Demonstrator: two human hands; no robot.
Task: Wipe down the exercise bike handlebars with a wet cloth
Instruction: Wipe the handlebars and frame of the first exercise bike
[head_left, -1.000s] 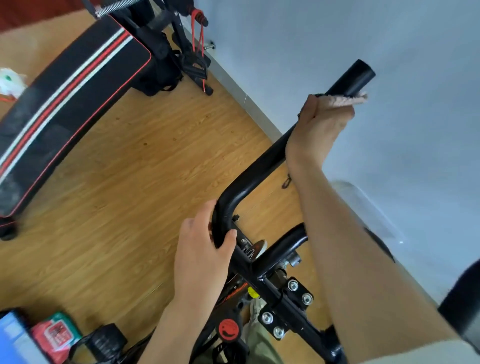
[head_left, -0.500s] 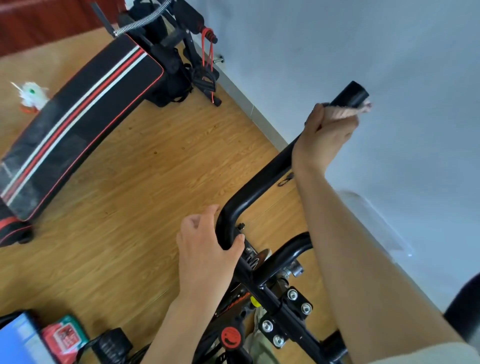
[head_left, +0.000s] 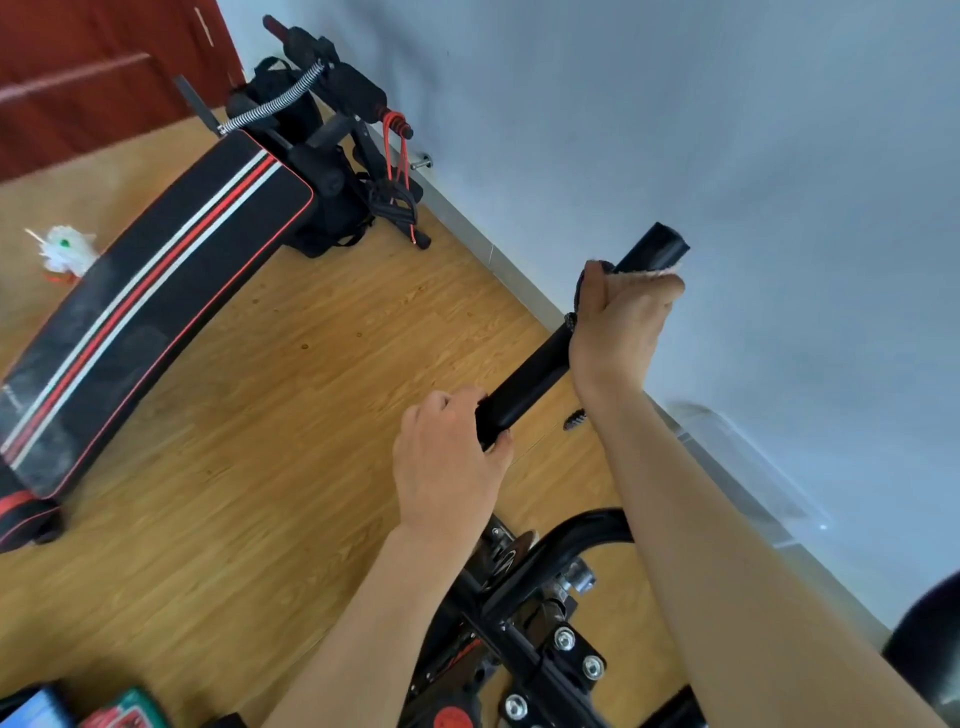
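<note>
Up top, centre-right: the right hand (head_left: 621, 317) is clenched round the far end of the handlebar (head_left: 530, 382), with the cloth (head_left: 647, 274) squeezed between palm and bar. Only a pale fuzzy strip of it pokes out at the knuckles.
Handlebar: black tube, running diagonally from the middle of the view up to the right. Its capped tip sticks out just past the right hand, against the wall (head_left: 727, 130).
Left hand: the left hand (head_left: 449, 467) is wrapped round the near bend of the same bar, fingers curled over it, thumb on the right side. So both hands are gripping, one low, one high, with a bare stretch of tube between them.
Bike frame: below the left hand you get the clamp plate with silver bolts (head_left: 565, 638) and a second curved black bar (head_left: 582, 527) going off right behind the right forearm.
Floor: light wood laminate floor (head_left: 260, 467), pretty much everything on the left half sits on it.
Far left: a sit-up bench (head_left: 156, 312), black pad with red and white stripes, lying diagonally, its frame and a red resistance band (head_left: 397, 171) up by the wall.
Left edge: a small white fluffy thing (head_left: 67, 249) just beside the bench, can't tell what it is.
Near left corner: something blue and a red-green packet (head_left: 124, 712), blurry.
</note>
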